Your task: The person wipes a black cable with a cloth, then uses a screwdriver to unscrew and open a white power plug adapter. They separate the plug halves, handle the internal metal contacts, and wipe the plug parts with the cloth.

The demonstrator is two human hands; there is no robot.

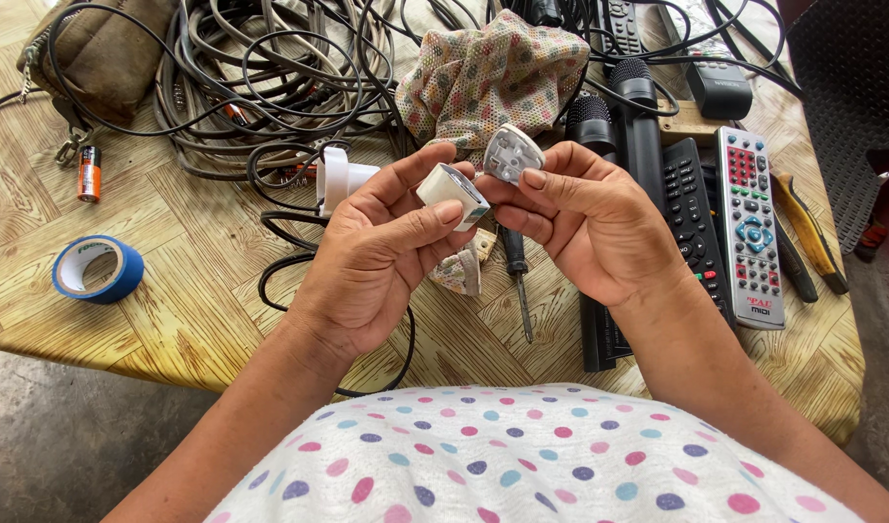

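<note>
Closest in, the left hand [372,257] pinches a small white plug body [452,195] between thumb and fingers. Its long side runs up to the left and down to the right, and its open face looks up and to the right. The right hand [585,228] holds the grey-white plug cover [513,153] in its fingertips, just above and beside the body — the two pieces almost touch. The cover stands tilted, flat face toward the camera. To join them well, I think both faces should be lined up square before any push, with the fingers kept at the edges.

Both pieces are in the air over the wooden table [187,281]. Just under the hands lies a screwdriver [517,276], tip pointing toward the person. A little further, a blue tape roll [97,268] sits on the left and two remotes [725,228] on the right. Farthest back — a tangle of black cables [260,77], a dotted cloth [493,73] and two microphones [619,121].
</note>
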